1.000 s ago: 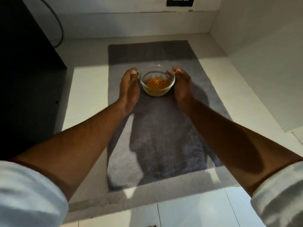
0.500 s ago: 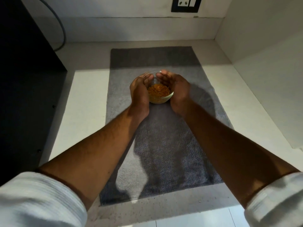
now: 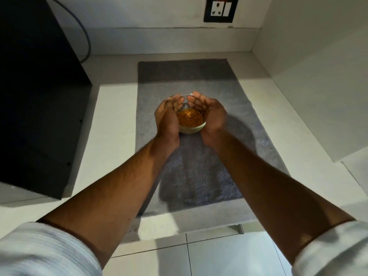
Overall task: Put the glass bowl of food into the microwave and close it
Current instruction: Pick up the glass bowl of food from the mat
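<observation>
A small glass bowl (image 3: 191, 130) filled with orange shredded food is cupped between both my hands above a grey towel (image 3: 191, 76). My left hand (image 3: 166, 120) wraps its left side and my right hand (image 3: 211, 114) wraps its right side, fingertips nearly meeting behind the rim. The bowl's shadow falls on the towel beside it, so it seems lifted slightly. The black microwave (image 3: 39, 86) stands at the left; only its dark side and top show, and its door is out of sight.
The white counter (image 3: 111, 120) ends at a front edge near my forearms, with floor tiles below. White walls close in the back and right. A socket plate (image 3: 220, 8) is on the back wall, and a dark cable (image 3: 84, 36) runs behind the microwave.
My hands closed from beside the bowl to fully cupping it and have drawn it toward me, apparently lifting it. The camera view has also tilted up slightly.
</observation>
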Tool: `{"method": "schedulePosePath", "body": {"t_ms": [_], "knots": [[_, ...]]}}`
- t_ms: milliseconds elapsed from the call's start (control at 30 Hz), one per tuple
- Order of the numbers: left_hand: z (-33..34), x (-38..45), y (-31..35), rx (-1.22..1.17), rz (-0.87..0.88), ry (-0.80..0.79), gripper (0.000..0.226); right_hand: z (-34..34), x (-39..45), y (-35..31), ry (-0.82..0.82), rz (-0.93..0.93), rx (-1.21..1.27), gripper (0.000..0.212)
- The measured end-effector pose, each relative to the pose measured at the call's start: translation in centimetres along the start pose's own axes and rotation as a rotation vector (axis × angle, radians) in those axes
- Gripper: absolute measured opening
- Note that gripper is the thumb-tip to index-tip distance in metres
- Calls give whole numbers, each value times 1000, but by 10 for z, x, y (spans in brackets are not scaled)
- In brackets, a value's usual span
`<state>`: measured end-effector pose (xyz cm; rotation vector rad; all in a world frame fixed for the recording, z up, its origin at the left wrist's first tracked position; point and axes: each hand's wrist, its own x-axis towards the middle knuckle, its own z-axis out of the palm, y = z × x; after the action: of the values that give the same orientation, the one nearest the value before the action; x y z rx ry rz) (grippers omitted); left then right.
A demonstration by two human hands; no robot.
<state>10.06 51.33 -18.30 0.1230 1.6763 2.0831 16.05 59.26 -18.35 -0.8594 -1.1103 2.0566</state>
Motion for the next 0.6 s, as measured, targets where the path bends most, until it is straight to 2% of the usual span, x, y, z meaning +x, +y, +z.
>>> {"method": "schedulePosePath", "body": {"t_ms": [233,367,600], "knots": [[-28,-50,19,-16,-50,1,33,5,-57,1,19,17,85,46],[-51,-84,34,-74,-118,-24,30,16,-104,1,39,48,134,45],[-103,-153,60,-138,-139,-10,31,37,-197,4,77,100,222,39]]}}
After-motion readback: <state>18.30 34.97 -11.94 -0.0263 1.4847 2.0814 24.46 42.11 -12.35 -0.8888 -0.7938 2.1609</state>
